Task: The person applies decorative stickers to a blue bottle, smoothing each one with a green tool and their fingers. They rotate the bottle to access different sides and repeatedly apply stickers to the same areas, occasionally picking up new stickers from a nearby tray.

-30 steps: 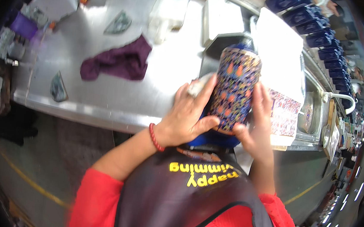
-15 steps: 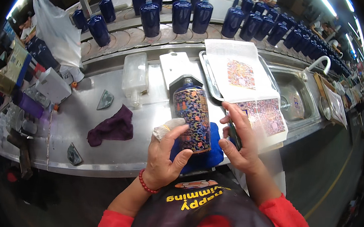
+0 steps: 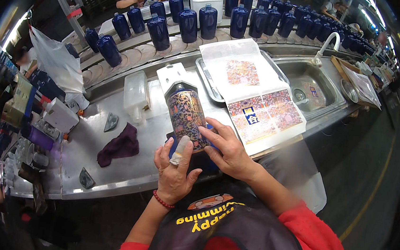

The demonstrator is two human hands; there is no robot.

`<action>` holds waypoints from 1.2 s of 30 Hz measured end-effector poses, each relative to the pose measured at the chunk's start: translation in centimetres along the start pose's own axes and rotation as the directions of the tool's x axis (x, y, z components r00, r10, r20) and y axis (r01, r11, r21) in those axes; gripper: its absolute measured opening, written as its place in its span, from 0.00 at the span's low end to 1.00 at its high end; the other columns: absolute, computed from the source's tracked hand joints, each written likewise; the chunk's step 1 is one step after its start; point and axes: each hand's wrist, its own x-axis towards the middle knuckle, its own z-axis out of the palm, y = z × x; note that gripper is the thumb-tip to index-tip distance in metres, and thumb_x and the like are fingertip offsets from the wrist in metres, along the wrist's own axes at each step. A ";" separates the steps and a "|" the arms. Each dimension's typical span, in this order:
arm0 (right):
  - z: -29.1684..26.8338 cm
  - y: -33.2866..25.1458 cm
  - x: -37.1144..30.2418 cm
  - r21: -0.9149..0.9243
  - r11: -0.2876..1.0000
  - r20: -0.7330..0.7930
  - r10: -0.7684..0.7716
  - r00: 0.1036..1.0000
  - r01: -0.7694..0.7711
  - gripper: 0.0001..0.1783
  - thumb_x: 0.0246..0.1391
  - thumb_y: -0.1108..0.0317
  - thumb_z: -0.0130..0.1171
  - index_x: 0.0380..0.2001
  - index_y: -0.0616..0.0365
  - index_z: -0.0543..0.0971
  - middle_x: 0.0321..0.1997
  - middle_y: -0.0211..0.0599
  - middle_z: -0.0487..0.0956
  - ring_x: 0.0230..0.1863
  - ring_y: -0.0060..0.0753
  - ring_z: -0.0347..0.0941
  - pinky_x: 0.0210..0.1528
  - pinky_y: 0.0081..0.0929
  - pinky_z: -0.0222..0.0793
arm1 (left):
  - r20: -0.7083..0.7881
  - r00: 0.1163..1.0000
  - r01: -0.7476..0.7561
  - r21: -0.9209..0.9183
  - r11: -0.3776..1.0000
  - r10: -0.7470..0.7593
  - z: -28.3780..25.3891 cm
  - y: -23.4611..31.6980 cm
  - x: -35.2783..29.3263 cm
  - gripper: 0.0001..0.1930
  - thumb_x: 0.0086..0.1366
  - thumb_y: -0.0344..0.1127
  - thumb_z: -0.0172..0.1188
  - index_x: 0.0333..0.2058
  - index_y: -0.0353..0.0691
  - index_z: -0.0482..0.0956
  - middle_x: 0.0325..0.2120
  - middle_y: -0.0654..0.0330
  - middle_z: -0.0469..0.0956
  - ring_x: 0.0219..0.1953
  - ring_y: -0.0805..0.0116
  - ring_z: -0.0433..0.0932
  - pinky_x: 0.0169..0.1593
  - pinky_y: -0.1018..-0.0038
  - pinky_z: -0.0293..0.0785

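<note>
A dark blue bottle [image 3: 185, 116] with a colourful floral film around it lies tilted, neck away from me, on a dark angled stand. A gold-edged panel shows near its shoulder on the right. My left hand [image 3: 175, 169] touches the bottle's near end with outstretched fingers; a whitish wrap [image 3: 179, 152] covers one finger. Against the bottle's lower right side rest the fingertips of my right hand [image 3: 229, 149], fingers long and apart; its palm side is hidden. Blue cloth [image 3: 213, 166] shows partly under the near end.
Printed floral sheets [image 3: 263, 114] lie on a metal tray [image 3: 206, 80], right of the bottle. Beyond are a sink [image 3: 330, 77] and a conveyor with several blue bottles [image 3: 188, 26]. At left lie a purple cloth [image 3: 119, 146], a clear container [image 3: 135, 93] and dark angular pieces [image 3: 86, 178].
My right hand has come in to the bottle's side; the dark slim thing it held no longer shows. The bottle shows its gold-edged panel now. My view has shifted.
</note>
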 end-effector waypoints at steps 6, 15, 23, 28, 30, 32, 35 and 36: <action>-0.1 1.3 -1.1 -0.032 0.999 -0.026 0.016 1.000 -0.017 0.28 0.60 0.71 0.61 0.64 0.60 0.73 0.69 0.58 0.67 0.66 0.59 0.67 0.68 0.44 0.63 | 0.034 0.998 -0.049 0.131 0.990 0.045 0.4 0.0 -1.3 0.29 0.70 0.52 0.58 0.65 0.46 0.73 0.61 0.51 0.73 0.67 0.47 0.59 0.69 0.46 0.49; 0.8 1.8 -0.7 -0.107 0.994 0.022 -0.017 1.000 0.019 0.32 0.55 0.72 0.66 0.64 0.56 0.74 0.68 0.59 0.66 0.62 0.60 0.68 0.64 0.47 0.66 | 0.005 0.999 -0.034 0.093 0.995 0.034 0.6 0.0 -2.0 0.27 0.67 0.49 0.62 0.61 0.43 0.78 0.61 0.52 0.75 0.66 0.51 0.63 0.69 0.48 0.52; 0.4 2.0 -0.2 -0.146 0.989 0.096 0.006 0.995 0.008 0.29 0.59 0.68 0.64 0.64 0.57 0.75 0.70 0.58 0.65 0.61 0.58 0.67 0.63 0.46 0.65 | -0.097 0.995 -0.022 -0.011 1.000 0.021 0.5 -0.4 -1.4 0.32 0.59 0.49 0.68 0.60 0.43 0.78 0.60 0.54 0.75 0.63 0.54 0.65 0.68 0.50 0.53; 0.5 2.3 -0.1 -0.182 0.983 0.118 0.000 0.993 0.022 0.29 0.58 0.70 0.63 0.64 0.61 0.74 0.71 0.55 0.65 0.59 0.51 0.68 0.63 0.45 0.65 | -0.053 0.999 0.009 0.058 0.998 -0.006 0.9 -0.8 -0.9 0.32 0.68 0.57 0.57 0.62 0.42 0.76 0.63 0.56 0.73 0.65 0.56 0.61 0.67 0.49 0.54; 0.4 2.6 -0.1 -0.173 0.985 0.125 0.029 0.992 -0.007 0.28 0.64 0.62 0.60 0.65 0.61 0.72 0.71 0.55 0.65 0.61 0.52 0.68 0.66 0.46 0.62 | -0.122 0.993 -0.006 -0.007 1.000 0.005 0.9 -0.8 -0.8 0.34 0.68 0.57 0.57 0.65 0.41 0.73 0.62 0.55 0.72 0.66 0.54 0.60 0.71 0.50 0.48; 0.3 2.9 0.1 -0.180 0.983 0.137 0.072 0.988 -0.047 0.30 0.69 0.55 0.55 0.66 0.61 0.70 0.72 0.56 0.64 0.65 0.56 0.65 0.68 0.48 0.58 | -0.104 0.995 -0.001 -0.010 1.000 0.000 1.0 -0.8 -0.4 0.34 0.68 0.59 0.56 0.64 0.42 0.73 0.66 0.55 0.69 0.66 0.55 0.60 0.68 0.48 0.53; 0.3 3.5 0.3 -0.211 0.978 0.156 0.027 0.987 0.006 0.29 0.68 0.58 0.55 0.66 0.63 0.70 0.71 0.59 0.64 0.69 0.60 0.62 0.69 0.49 0.57 | -0.093 0.996 0.005 -0.033 0.999 -0.008 1.4 -0.8 0.5 0.39 0.66 0.62 0.56 0.67 0.42 0.69 0.67 0.50 0.67 0.68 0.53 0.58 0.71 0.49 0.45; 0.3 3.6 0.3 -0.190 0.982 0.158 0.024 0.987 0.007 0.29 0.65 0.63 0.56 0.66 0.66 0.69 0.71 0.61 0.64 0.70 0.61 0.61 0.71 0.50 0.55 | -0.092 0.996 0.003 -0.035 0.999 -0.006 1.5 -0.9 0.6 0.39 0.66 0.63 0.56 0.67 0.42 0.69 0.67 0.50 0.67 0.69 0.53 0.57 0.72 0.49 0.43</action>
